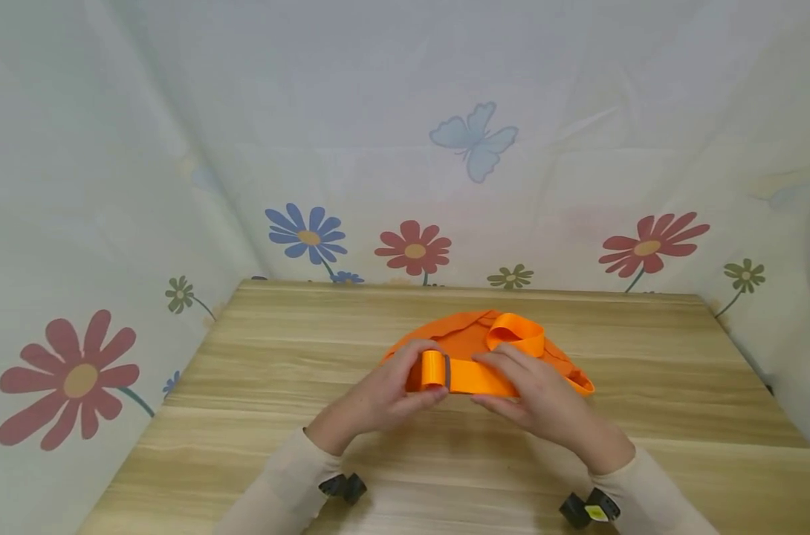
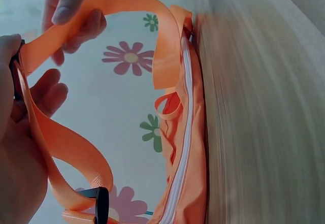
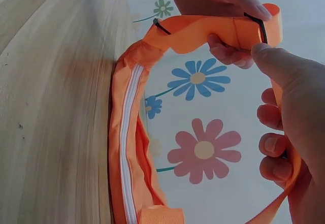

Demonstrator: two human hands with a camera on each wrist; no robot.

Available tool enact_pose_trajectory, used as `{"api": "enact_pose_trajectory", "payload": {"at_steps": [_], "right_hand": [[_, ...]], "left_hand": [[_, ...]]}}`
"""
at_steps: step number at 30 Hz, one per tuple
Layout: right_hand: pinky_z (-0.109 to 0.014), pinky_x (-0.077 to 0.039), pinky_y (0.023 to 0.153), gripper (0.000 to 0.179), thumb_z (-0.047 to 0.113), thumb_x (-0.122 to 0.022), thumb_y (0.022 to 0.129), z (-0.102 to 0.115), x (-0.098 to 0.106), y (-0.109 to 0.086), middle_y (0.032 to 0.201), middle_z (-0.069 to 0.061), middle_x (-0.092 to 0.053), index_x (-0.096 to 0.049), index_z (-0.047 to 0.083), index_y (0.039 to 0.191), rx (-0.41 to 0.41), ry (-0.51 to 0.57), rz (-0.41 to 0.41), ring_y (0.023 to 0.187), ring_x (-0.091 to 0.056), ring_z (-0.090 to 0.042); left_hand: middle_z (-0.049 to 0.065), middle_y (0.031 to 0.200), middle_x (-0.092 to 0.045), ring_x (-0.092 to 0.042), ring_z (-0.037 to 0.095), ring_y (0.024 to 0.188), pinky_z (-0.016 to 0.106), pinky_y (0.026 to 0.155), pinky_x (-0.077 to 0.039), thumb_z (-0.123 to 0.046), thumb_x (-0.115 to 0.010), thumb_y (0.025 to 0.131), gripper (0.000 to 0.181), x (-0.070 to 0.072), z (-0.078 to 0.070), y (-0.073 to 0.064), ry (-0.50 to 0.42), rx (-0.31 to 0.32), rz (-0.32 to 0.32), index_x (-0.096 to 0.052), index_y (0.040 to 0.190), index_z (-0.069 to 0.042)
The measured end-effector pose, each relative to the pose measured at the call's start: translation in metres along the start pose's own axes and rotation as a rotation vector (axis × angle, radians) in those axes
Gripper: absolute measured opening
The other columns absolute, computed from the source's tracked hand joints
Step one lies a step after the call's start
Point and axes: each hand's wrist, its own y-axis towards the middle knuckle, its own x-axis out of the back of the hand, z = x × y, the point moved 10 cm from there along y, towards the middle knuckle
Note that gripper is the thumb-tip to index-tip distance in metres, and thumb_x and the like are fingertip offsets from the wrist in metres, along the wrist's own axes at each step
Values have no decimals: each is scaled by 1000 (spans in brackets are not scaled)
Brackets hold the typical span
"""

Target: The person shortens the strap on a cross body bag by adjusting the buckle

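Observation:
An orange fabric waist bag point(image 1: 468, 338) with a white zipper point(image 3: 128, 142) rests on the table. Its wide orange strap point(image 1: 481, 377) is lifted toward the near side, where both hands hold it. My left hand point(image 1: 401, 383) pinches the strap beside a dark slider buckle point(image 3: 258, 27), at which the strap folds back into a loop. A short way to the right, my right hand point(image 1: 542, 390) grips the strap between thumb and curled fingers. Another black buckle point(image 2: 101, 203) shows lower on the strap in the left wrist view. A strap loop point(image 1: 515, 334) stands up over the bag.
The wood-grained table point(image 1: 244, 357) spreads around the bag. A pale curtain point(image 1: 351, 111) printed with flowers and a butterfly hangs behind the table and along its sides. Black devices point(image 1: 343, 487) sit at both sleeve cuffs.

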Motion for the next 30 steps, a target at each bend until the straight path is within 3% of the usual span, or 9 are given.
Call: {"api": "enact_pose_trajectory", "payload": {"at_steps": [6, 19, 25, 30], "right_hand": [[-23, -61, 78, 56, 59, -58, 104, 1, 4, 0, 112, 2, -67, -70, 10, 129, 22, 17, -13, 88, -60, -7], [-20, -56, 74, 51, 54, -59, 106, 5, 2, 2, 107, 2, -66, -70, 8, 126, 52, 68, -43, 85, -57, -8], [-21, -59, 77, 52, 55, -61, 105, 7, 1, 4, 106, 3, -67, -71, 9, 126, 47, 75, -29, 86, -58, -7], [-24, -63, 84, 47, 50, -66, 104, 11, 0, 6, 109, 3, -69, -71, 10, 128, 61, 107, -30, 89, -62, -9]], "left_hand": [[4, 124, -61, -63, 16, 108, 28, 98, -61, -28, -76, 102, 56, 0, 1, 1, -4, -14, 14, -42, 145, -14], [4, 120, -65, -66, 15, 106, 32, 101, -62, -22, -81, 98, 61, -1, -1, 2, 15, -33, 17, -42, 145, -12], [4, 120, -68, -68, 14, 104, 32, 102, -62, -24, -83, 97, 63, -3, -3, 4, 7, -54, 26, -42, 143, -11], [4, 122, -70, -70, 13, 105, 29, 103, -61, -27, -83, 96, 64, -5, -2, 5, -12, -28, 49, -42, 143, -12]]}}
